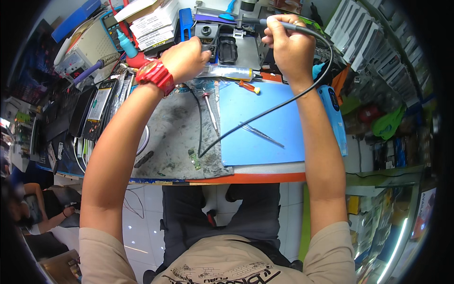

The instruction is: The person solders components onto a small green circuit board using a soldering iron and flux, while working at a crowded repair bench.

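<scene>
"Pinching, one o'clock: right hand [291, 40], black tool handle [257, 21]. Left hand [185, 58], eleven o'clock: curled; grip, cannot tell. Hazards?"
"Tugged cable [283, 104] might sweep green circuit board [194, 159], eight o'clock, off bench [265, 178]."

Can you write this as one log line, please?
Right hand: holds black corded tool | Left hand: near black tray, grip unclear | Tweezers: on blue mat

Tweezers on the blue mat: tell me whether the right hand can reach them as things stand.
Probably not: the right hand holds a black tool, and its cable runs over or beside one end of the tweezers.
</scene>
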A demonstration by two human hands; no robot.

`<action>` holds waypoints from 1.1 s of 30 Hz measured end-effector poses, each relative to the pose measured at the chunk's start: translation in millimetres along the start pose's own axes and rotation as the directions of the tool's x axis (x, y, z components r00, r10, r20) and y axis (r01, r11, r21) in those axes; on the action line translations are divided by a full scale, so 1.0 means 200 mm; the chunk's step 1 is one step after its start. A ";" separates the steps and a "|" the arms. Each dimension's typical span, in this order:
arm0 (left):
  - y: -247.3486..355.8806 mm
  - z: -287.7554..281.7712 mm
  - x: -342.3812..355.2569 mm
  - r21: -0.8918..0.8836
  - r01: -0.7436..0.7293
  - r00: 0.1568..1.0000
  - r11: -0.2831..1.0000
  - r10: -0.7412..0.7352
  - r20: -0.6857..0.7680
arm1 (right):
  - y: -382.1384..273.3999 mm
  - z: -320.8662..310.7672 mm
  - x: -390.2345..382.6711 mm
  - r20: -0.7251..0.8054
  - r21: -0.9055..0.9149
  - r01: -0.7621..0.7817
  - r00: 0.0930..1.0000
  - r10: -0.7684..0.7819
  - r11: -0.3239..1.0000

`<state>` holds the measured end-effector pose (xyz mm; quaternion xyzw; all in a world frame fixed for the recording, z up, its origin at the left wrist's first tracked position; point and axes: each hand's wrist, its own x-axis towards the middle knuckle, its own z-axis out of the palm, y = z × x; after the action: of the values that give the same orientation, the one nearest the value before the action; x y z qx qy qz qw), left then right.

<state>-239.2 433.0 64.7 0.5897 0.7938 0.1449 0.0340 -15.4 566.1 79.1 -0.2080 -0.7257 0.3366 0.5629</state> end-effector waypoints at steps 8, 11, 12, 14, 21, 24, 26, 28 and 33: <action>0.46 0.22 0.03 -0.380 -0.063 0.977 0.923 -0.021 -0.213 | -0.06 -0.09 0.01 -0.114 0.062 0.068 0.992 -0.061 0.996; 0.53 0.29 0.04 -0.364 -0.062 0.994 0.929 0.026 -0.103 | -0.11 -0.08 -0.01 -0.101 0.053 0.060 0.993 -0.055 0.997; 0.53 0.29 0.04 -0.366 -0.060 0.998 0.929 0.059 -0.015 | -0.12 -0.06 -0.02 -0.060 0.011 0.069 0.996 -0.068 0.998; 0.50 0.30 -0.02 -0.331 -0.099 0.995 0.938 0.096 -0.025 | -0.14 -0.02 -0.05 -0.016 -0.028 0.081 0.997 -0.081 0.996; 0.27 0.07 -0.54 -0.168 -0.340 0.895 0.925 0.263 -0.360 | -0.09 0.20 -0.08 0.195 -0.240 0.290 0.949 -0.247 0.926; 0.15 0.01 -0.82 -0.243 -0.247 0.893 0.938 0.123 -0.433 | 0.03 0.30 -0.05 0.251 -0.251 0.273 0.945 -0.210 0.929; 0.10 0.04 -0.99 -0.324 -0.209 0.901 0.923 0.053 -0.431 | 0.06 0.35 -0.04 0.282 -0.298 0.235 0.948 -0.149 0.925; 0.09 0.09 -1.13 -0.386 -0.186 0.896 0.903 -0.004 -0.443 | 0.11 0.41 -0.03 0.310 -0.349 0.201 0.946 -0.089 0.915; 0.07 0.21 -1.30 -0.583 -0.165 0.903 0.795 -0.116 -0.414 | 0.17 0.53 -0.01 0.360 -0.379 0.318 0.916 -0.178 0.869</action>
<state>-137.3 198.8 -2.4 0.5112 0.6849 0.5174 0.0434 -119.9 561.6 38.2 -0.1746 -0.8825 0.1212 0.4196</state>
